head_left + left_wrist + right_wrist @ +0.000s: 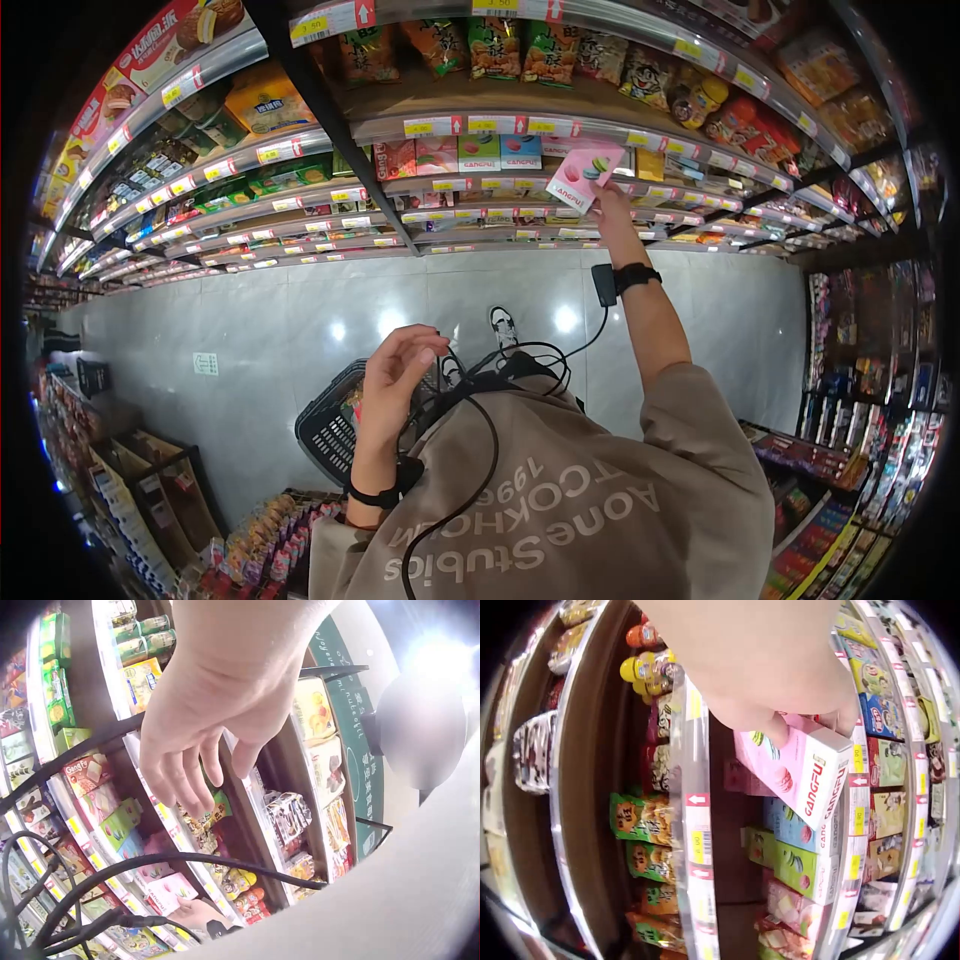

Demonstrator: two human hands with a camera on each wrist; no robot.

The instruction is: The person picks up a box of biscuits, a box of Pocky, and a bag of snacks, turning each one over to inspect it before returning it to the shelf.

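Observation:
A pink box with macaron pictures [585,178] is held in my right hand [611,208], at the front of a shelf. In the right wrist view the right hand [772,667] pinches the pink box [799,769] by its upper end, tilted over a blue box [795,825] and a green box [801,871] standing in the shelf row. My left hand [396,375] hangs in the air in front of the body, fingers loosely bent, holding nothing; the left wrist view shows the same hand [217,712] with nothing in it.
Snack bags [495,50] fill the shelf above the boxes. A black basket [330,425] is at my left side, partly behind the left forearm. Black cables [495,430] loop across my front between both wrists. Low display racks [160,490] stand behind on the left.

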